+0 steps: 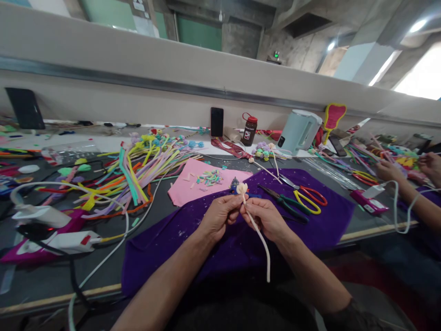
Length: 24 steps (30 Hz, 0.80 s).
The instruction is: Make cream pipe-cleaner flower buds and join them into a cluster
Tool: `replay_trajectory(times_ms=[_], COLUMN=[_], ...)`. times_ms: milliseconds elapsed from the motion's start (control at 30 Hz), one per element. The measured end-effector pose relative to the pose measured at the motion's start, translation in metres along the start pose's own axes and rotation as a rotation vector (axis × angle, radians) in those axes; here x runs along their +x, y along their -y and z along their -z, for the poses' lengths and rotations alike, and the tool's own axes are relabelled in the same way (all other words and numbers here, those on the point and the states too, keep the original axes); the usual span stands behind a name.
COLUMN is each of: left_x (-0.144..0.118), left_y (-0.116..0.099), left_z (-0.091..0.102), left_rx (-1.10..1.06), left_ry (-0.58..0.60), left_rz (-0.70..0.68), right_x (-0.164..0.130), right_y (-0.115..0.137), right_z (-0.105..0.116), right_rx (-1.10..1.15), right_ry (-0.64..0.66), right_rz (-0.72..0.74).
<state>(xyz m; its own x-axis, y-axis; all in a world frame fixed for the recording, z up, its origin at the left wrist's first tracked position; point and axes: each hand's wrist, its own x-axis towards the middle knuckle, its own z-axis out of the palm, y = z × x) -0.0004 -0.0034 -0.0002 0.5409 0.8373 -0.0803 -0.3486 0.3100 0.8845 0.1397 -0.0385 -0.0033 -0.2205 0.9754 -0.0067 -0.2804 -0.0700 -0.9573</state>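
Note:
Between my two hands is a cream pipe-cleaner flower [242, 188], its petals up and its long fuzzy stem hanging down past my right hand. My left hand [222, 215] pinches it just under the petals. The fingers of my right hand [263, 216] are closed on the stem close beside. Both hands are above a purple cloth [165, 236]. On that cloth to the right lie dark green-handled pliers [287, 202] and scissors [306, 198] with red and yellow handles. Behind the flower, a small blue tool [234, 184] is partly hidden.
Cut bits lie on a pink cloth [186, 179]. Loose pipe cleaners [138, 174] pile up at left, near a magenta power strip [41, 248] with cables. A phone [217, 122], brown bottle [250, 131] and kettle [299, 131] stand behind. A co-worker's hands [391, 174] are at far right.

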Motion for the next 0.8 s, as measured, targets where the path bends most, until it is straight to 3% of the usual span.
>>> replay_trajectory(times_ms=[600, 800], left_x=[-0.0006, -0.0043], left_y=[0.0006, 0.001], left_z=[-0.0007, -0.0033], left_rx=[0.019, 0.051], left_ry=[-0.125, -0.055], left_rz=[-0.057, -0.042], right_x=[0.0024, -0.0008], right_y=[-0.0085, -0.0064], right_z=[-0.0024, -0.0001], right_rx=[-0.08, -0.072], right_ry=[0.017, 0.015], right_rz=[0.037, 0.121])
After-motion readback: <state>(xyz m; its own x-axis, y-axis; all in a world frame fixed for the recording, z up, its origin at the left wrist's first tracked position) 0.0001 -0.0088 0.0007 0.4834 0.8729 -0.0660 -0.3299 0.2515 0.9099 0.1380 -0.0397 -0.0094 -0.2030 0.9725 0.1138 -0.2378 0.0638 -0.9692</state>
